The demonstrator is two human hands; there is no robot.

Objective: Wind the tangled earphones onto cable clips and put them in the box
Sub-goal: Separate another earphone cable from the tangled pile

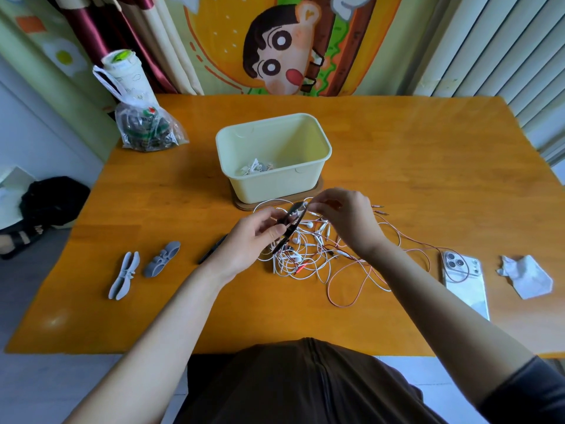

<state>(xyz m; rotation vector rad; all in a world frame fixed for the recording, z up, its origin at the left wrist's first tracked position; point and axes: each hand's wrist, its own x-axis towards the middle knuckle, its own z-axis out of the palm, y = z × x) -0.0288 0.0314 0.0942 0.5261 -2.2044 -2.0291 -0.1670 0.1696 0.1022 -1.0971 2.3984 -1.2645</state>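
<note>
Both bare forearms are reaching forward and angling inward, bringing the hands close together. The left hand [253,237] is gripping a black clip [289,224] between thumb and curled fingers. The right hand [345,218], knuckles up, is pinching the clip's upper end with its fingertips.

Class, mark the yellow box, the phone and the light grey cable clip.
yellow box [269,186]: head view, front wall.
phone [465,290]: head view, middle of its back.
light grey cable clip [124,275]: head view, its middle.
</note>
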